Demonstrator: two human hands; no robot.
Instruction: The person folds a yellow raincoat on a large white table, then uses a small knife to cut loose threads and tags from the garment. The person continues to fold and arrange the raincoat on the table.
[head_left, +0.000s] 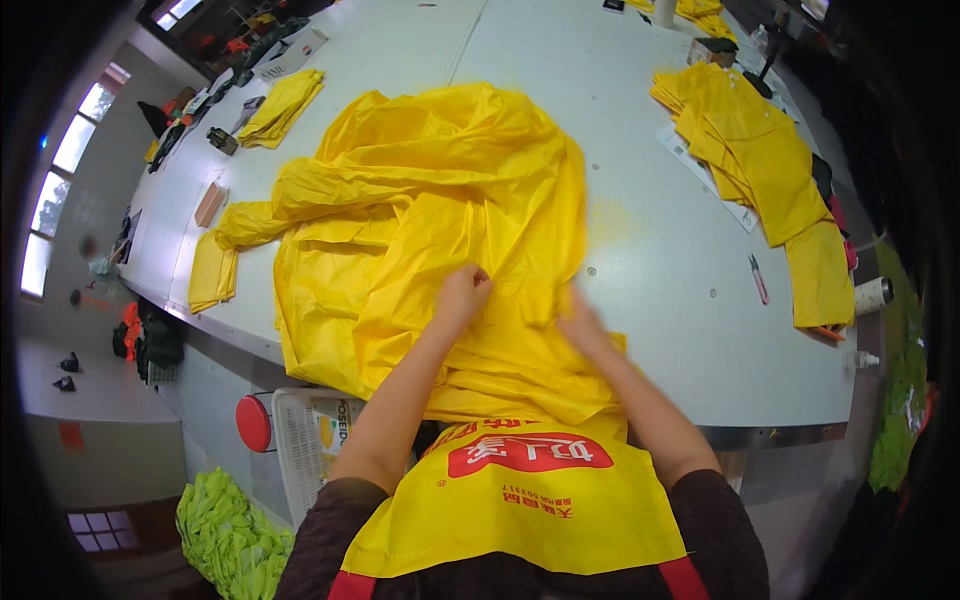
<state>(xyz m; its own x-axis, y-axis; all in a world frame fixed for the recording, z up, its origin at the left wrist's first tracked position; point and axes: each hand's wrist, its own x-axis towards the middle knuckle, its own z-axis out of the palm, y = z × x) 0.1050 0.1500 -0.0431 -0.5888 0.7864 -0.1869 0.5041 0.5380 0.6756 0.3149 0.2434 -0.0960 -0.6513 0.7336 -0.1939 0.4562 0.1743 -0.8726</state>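
A large yellow garment (pixel 430 200) of thin, shiny fabric, like a raincoat, lies rumpled across the near part of the table. One sleeve of it stretches out to the left. On the middle of the cloth, my left hand (pixel 463 297) has its fingers curled in and closed on the fabric. My right hand (pixel 583 328) is at the garment's right side, beside a raised fold; motion smears its fingers, so their grip cannot be made out. The garment's near edge bunches up against the yellow apron (pixel 520 520) that I wear.
Folded yellow pieces (pixel 745 150) lie along the table's right side, with small pink-handled snips (pixel 758 280) nearby. A thread cone (pixel 873 294) is at the right edge. More folded yellow cloth (pixel 283 108) lies far left. Below stand a red stool (pixel 254 424) and a white basket (pixel 293 440).
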